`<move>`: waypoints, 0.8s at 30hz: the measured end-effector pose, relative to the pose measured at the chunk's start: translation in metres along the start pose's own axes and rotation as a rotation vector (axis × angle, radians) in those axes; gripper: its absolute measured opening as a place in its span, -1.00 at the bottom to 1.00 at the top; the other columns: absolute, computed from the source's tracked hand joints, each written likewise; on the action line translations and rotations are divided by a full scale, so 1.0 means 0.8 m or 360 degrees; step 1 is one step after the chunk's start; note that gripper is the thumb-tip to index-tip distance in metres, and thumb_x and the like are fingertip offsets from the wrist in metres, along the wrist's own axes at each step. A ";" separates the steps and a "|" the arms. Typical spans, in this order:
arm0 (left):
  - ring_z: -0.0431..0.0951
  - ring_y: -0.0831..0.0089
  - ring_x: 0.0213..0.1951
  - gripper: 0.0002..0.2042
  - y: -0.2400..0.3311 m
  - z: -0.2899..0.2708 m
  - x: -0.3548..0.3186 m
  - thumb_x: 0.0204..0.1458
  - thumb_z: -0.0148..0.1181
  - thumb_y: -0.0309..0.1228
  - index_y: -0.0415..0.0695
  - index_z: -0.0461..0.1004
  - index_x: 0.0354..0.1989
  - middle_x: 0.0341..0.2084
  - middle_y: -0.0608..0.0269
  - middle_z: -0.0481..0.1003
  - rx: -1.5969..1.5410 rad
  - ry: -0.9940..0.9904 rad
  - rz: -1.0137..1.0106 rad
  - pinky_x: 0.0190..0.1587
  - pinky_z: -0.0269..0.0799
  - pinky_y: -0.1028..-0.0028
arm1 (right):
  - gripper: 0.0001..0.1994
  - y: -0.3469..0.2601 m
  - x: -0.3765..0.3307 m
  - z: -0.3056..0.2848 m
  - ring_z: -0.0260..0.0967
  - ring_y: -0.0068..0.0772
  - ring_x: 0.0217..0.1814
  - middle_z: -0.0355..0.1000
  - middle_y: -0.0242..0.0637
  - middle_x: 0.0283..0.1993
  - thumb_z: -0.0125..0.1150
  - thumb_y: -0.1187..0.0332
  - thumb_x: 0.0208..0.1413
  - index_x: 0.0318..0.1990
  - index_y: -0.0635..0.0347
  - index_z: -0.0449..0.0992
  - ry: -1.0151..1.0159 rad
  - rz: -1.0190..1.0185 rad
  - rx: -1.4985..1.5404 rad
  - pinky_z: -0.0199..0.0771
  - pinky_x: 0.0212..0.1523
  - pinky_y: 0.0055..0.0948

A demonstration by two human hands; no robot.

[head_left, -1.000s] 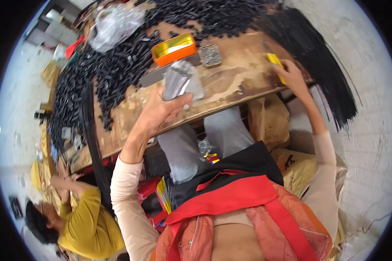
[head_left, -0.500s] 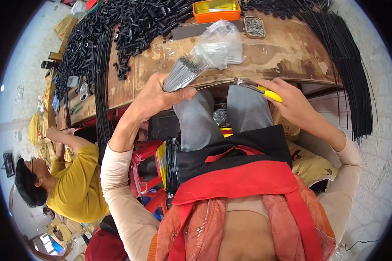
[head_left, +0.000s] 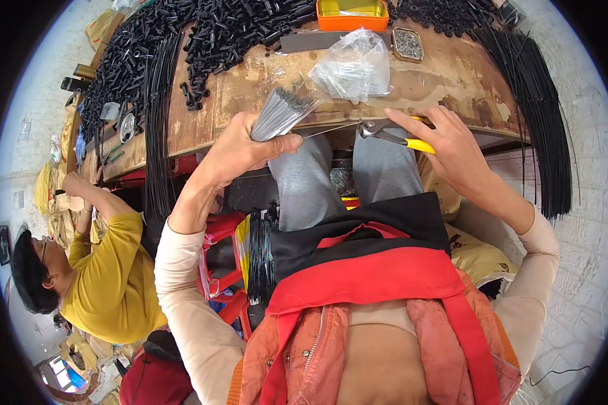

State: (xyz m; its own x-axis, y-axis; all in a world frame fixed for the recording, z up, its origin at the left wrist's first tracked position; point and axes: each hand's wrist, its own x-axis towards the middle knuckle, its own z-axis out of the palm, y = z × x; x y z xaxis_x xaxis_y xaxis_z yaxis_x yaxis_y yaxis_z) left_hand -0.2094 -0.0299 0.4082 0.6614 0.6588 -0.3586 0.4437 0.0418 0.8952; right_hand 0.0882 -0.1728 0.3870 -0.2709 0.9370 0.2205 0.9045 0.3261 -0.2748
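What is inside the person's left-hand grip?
The left hand holds a bundle of thin silvery rods, their upper ends fanning out above it. The hand covers the lower ends, so their full length and anything else tucked there cannot be seen.

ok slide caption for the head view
Left hand grips a bundle of thin silvery wires; right hand holds yellow-handled pliers near the wooden bench.

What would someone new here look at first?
Probably the heap of small black plastic-looking tubes on the upper left of the brown wooden table. Next, the left hand grips a bundle of thin silvery metal rods and the right hand holds yellow-handled metal pliers, both by the table's near edge. The orange rectangular box stands out at the picture's top.
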 end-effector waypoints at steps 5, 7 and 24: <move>0.21 0.73 -0.67 -0.76 -0.003 -0.005 -0.001 0.01 0.36 -0.28 -0.22 0.53 -0.43 -0.66 0.44 0.38 -0.0016 -0.0040 -0.0017 -0.65 0.02 0.62 | -0.37 0.001 0.000 0.000 0.29 -0.06 -0.08 0.34 -0.11 -0.11 0.13 0.57 -0.02 0.27 -0.10 0.32 0.0005 0.0012 -0.0001 0.30 -0.01 -0.21; 0.25 0.75 -0.64 -0.76 -0.004 -0.005 -0.001 0.00 0.37 -0.27 -0.20 0.54 -0.40 -0.59 0.43 0.47 -0.0020 -0.0075 -0.0064 -0.63 0.08 0.62 | -0.37 0.000 -0.001 -0.002 0.29 -0.08 -0.08 0.34 -0.12 -0.12 0.14 0.57 -0.02 0.27 -0.10 0.32 -0.0014 0.0034 -0.0008 0.30 -0.02 -0.22; 0.26 0.73 -0.59 -0.75 -0.003 0.000 -0.002 0.01 0.36 -0.26 -0.21 0.55 -0.41 -0.59 0.46 0.44 0.0005 -0.0086 -0.0007 -0.57 0.13 0.62 | -0.70 0.013 -0.009 0.001 0.33 -0.11 -0.24 0.38 -0.19 -0.24 0.29 0.37 -0.05 -0.16 0.21 0.38 -0.0057 -0.0004 -0.0158 0.32 -0.23 -0.27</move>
State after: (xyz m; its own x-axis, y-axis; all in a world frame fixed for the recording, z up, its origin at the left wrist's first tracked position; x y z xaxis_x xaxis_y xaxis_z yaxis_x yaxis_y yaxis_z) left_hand -0.2116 -0.0312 0.4070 0.6911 0.6168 -0.3767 0.4487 0.0424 0.8927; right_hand 0.0994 -0.1760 0.3815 -0.2830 0.9407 0.1869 0.9316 0.3160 -0.1799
